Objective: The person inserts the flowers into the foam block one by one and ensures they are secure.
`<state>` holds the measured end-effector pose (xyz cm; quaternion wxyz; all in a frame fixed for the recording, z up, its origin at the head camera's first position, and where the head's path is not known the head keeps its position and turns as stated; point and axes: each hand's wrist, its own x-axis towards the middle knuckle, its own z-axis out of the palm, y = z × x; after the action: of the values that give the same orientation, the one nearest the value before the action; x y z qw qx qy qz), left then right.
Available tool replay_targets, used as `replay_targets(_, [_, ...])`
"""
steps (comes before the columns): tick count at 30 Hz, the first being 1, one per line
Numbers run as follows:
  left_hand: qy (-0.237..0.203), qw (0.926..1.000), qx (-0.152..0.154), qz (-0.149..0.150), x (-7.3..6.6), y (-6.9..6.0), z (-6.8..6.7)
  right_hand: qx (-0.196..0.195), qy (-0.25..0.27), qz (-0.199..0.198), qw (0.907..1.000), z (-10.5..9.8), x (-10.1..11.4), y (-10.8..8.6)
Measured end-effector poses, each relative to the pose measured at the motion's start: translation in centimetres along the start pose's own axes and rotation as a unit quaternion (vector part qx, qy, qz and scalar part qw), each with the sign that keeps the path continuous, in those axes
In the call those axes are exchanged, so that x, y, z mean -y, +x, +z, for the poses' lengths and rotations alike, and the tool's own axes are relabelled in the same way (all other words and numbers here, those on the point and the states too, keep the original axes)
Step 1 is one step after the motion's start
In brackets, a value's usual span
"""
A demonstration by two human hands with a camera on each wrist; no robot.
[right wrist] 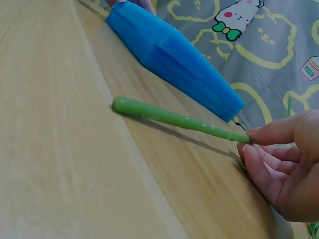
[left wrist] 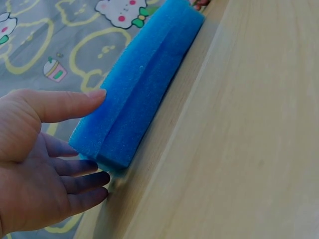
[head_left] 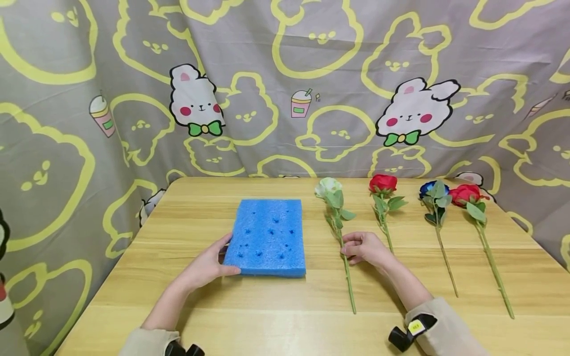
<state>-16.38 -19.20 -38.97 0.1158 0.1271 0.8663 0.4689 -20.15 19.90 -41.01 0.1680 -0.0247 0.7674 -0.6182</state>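
Observation:
A blue foam block [head_left: 267,235] with several holes in its top lies flat on the table. At its near left corner my left hand [head_left: 209,262] touches it, the thumb on the near edge and the fingers along the left side. Those fingers look fairly straight in the left wrist view, where the foam's side [left wrist: 137,94] shows. Right of the foam, an artificial white rose [head_left: 328,187] has its stem pinched between the thumb and fingers of my right hand [head_left: 367,249]. The stem's cut end [right wrist: 117,104] points toward me in the right wrist view, just above the tabletop.
Right of my right hand lie a red rose [head_left: 383,184], partly behind the hand, a blue rose [head_left: 434,190] and another red rose [head_left: 465,194]. They rest on the wooden table [head_left: 276,316]. A patterned curtain [head_left: 267,99] hangs behind the table and along its sides.

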Motion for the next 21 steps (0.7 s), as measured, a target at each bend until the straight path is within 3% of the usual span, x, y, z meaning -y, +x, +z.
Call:
replay_targets(7, [0.01, 0.9999, 0.001, 0.008, 0.08, -0.04, 0.03, 0.041, 0.033, 0.005, 0.9986, -0.12, -0.2, -0.2])
replay_targets(12, [0.014, 0.9999, -0.002, 0.004, 0.15, 0.06, 0.02, 0.078, 0.103, -0.019, 0.9914, -0.32, -0.07, -0.26])
replay_targets(16, [0.022, 0.9997, -0.004, 0.001, 0.25, 0.1, 0.07, 0.081, 0.15, -0.042, 0.9844, -0.69, 0.11, -0.4])
replay_targets(21, [0.03, 0.9995, -0.005, -0.001, 0.33, 0.12, 0.14, 0.073, 0.162, -0.054, 0.9825, -0.95, 0.35, -0.67])
